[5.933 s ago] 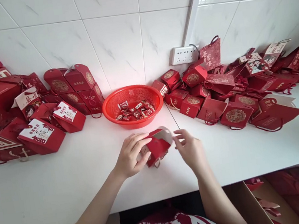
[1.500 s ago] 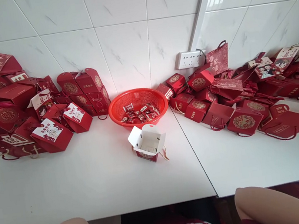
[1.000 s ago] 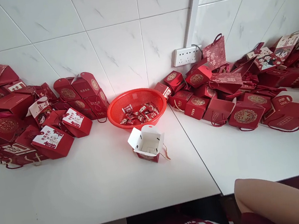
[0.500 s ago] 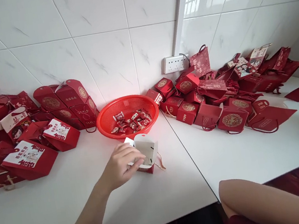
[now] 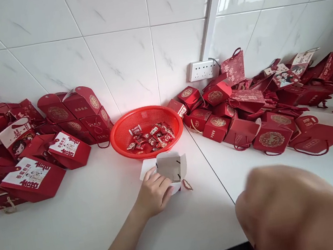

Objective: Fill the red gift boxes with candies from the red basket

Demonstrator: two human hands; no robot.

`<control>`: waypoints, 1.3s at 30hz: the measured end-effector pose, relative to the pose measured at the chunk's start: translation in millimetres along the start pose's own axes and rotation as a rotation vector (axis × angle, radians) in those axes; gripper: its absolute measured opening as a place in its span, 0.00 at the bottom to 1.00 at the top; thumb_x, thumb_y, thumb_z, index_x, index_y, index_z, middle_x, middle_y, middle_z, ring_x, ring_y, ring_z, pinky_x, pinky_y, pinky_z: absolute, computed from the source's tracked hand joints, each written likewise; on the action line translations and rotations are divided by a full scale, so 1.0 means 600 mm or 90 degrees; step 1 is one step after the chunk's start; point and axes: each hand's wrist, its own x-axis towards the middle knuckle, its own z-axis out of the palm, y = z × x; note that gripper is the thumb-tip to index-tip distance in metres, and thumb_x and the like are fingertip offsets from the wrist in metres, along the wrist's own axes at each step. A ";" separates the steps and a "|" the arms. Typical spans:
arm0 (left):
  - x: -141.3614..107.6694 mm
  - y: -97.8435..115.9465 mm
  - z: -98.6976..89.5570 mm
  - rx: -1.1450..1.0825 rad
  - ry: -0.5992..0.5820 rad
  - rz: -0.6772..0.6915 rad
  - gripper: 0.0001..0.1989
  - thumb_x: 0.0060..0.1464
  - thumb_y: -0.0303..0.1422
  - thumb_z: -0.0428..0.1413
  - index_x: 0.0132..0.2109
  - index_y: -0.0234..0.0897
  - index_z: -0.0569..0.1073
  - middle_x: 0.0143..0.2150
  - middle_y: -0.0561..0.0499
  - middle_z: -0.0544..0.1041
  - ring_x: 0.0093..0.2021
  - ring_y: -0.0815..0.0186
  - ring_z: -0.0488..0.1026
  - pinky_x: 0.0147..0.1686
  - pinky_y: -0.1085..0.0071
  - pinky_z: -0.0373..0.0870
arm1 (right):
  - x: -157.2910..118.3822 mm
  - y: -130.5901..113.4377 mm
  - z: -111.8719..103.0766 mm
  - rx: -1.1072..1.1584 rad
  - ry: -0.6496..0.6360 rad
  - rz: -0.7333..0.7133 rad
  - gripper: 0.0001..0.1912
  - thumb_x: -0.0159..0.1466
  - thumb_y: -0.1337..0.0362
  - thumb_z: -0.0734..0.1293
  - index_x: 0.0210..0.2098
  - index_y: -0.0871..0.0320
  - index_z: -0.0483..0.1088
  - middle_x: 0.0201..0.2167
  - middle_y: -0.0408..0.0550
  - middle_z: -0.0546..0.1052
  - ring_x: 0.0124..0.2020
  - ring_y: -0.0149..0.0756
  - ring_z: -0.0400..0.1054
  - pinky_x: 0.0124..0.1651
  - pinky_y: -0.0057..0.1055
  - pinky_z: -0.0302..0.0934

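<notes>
Left hand (image 5: 155, 190) gripping my white-lined box (image 5: 168, 165) at its near side | right hand (image 5: 295, 210) blurred (can't tell if it's holding anything) | box on desk (image 5: 56, 246), erected, flaps unclosed, no sweets visible inside | sweets (image 5: 152, 137) in red basket (image 5: 118, 148) just beyond | red boxes (image 5: 271, 139) both sides

The white power strip (image 5: 202, 70) is fixed to the pale tiled wall (image 5: 114, 7), with a dark cord (image 5: 217, 65) at its right end and a white strip of trunking (image 5: 211, 18) rising above. Just right of the power strip stands a patterned red bag (image 5: 233, 68). Below and right of it spreads a heap of red boxes and bags (image 5: 272, 139). Well left of it sit stacked red boxes (image 5: 80, 103) and two white-labelled boxes (image 5: 33, 178). The white table (image 5: 77, 238) extends below it.
</notes>
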 end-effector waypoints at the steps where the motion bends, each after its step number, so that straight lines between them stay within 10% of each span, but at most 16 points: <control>1: 0.000 0.000 0.005 0.016 0.019 -0.008 0.06 0.61 0.29 0.51 0.36 0.38 0.71 0.28 0.53 0.73 0.32 0.66 0.67 0.59 0.55 0.60 | 0.041 0.033 -0.012 0.026 -0.005 -0.019 0.09 0.64 0.49 0.67 0.31 0.42 0.76 0.23 0.37 0.79 0.27 0.26 0.75 0.38 0.20 0.69; 8: 0.000 -0.001 0.036 0.123 0.202 -0.019 0.12 0.60 0.26 0.56 0.50 0.39 0.75 0.25 0.55 0.72 0.28 0.67 0.68 0.49 0.62 0.65 | 0.299 0.295 -0.012 -0.049 -0.094 0.186 0.11 0.67 0.66 0.63 0.43 0.58 0.77 0.40 0.46 0.80 0.40 0.33 0.74 0.45 0.28 0.65; 11: -0.009 0.001 0.042 0.137 0.272 0.031 0.13 0.57 0.26 0.60 0.49 0.41 0.76 0.24 0.57 0.73 0.28 0.69 0.69 0.51 0.61 0.64 | 0.343 0.371 0.040 -0.194 -0.366 0.304 0.15 0.62 0.70 0.66 0.48 0.57 0.76 0.46 0.48 0.80 0.46 0.37 0.74 0.46 0.27 0.64; 15: -0.027 0.001 0.045 0.145 0.284 0.053 0.15 0.53 0.24 0.63 0.48 0.42 0.77 0.24 0.59 0.74 0.26 0.71 0.68 0.52 0.62 0.63 | 0.356 0.418 0.098 -0.264 -0.448 0.366 0.28 0.51 0.66 0.75 0.51 0.60 0.74 0.50 0.59 0.77 0.49 0.52 0.72 0.45 0.34 0.66; 19: -0.035 0.000 0.043 0.147 0.267 0.062 0.18 0.52 0.22 0.63 0.49 0.42 0.77 0.23 0.59 0.73 0.25 0.72 0.67 0.53 0.61 0.62 | 0.358 0.426 0.127 -0.305 -0.472 0.390 0.31 0.52 0.67 0.73 0.55 0.62 0.71 0.54 0.63 0.74 0.53 0.56 0.69 0.48 0.38 0.65; 25: -0.017 0.003 0.030 0.147 0.295 0.016 0.14 0.55 0.29 0.63 0.50 0.42 0.77 0.25 0.58 0.75 0.28 0.70 0.71 0.58 0.56 0.58 | 0.360 0.419 0.133 -0.293 -0.463 0.394 0.08 0.53 0.74 0.69 0.34 0.63 0.76 0.36 0.58 0.80 0.41 0.50 0.74 0.44 0.35 0.65; 29: -0.013 0.003 0.032 0.149 0.292 -0.012 0.12 0.58 0.29 0.60 0.49 0.44 0.77 0.25 0.58 0.75 0.27 0.71 0.72 0.61 0.55 0.57 | 0.335 0.394 0.106 -0.266 -0.305 0.348 0.15 0.61 0.74 0.64 0.47 0.61 0.72 0.47 0.55 0.78 0.47 0.42 0.72 0.49 0.31 0.64; 34: -0.014 0.003 0.039 0.154 0.292 -0.011 0.13 0.56 0.26 0.60 0.48 0.44 0.77 0.23 0.60 0.72 0.26 0.71 0.70 0.58 0.59 0.59 | 0.272 0.316 0.078 0.084 0.091 0.198 0.15 0.65 0.69 0.63 0.52 0.59 0.67 0.50 0.50 0.75 0.49 0.35 0.71 0.52 0.32 0.66; 39: -0.013 0.008 0.037 0.167 0.300 0.011 0.13 0.56 0.25 0.61 0.47 0.44 0.77 0.22 0.60 0.72 0.25 0.71 0.69 0.56 0.60 0.61 | 0.221 0.219 0.056 0.255 0.143 0.141 0.13 0.65 0.69 0.66 0.49 0.58 0.72 0.49 0.50 0.76 0.49 0.37 0.72 0.51 0.35 0.68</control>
